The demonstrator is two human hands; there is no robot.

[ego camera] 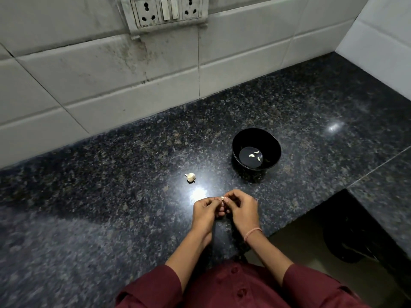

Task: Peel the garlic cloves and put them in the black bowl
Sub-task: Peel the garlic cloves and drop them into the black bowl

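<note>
— Where's the clove?

— Low in the middle of the frame. The small, pale garlic clove [222, 198] sits between both sets of fingertips. The left hand [205, 211] has its fingers curled in and pinches it from one side. The right hand [242, 210] is curled the same way and pinches it from the other, with a thin pinkish band [252, 233] on that wrist.

— And the bowl?

— The black bowl [244, 141] is right of centre, round, glossy and deep. Three peeled cloves [252, 155], smooth little crescents, lie on its flat bottom, well apart from the hands.

— Anything else out?

— A papery white garlic bulb [190, 176] lies left of the bowl, just above the hands. It's all on a polished, speckled dark granite counter [111, 196]. Across the top are grimy off-white tiles [111, 74] and a stained socket plate [166, 11].
</note>
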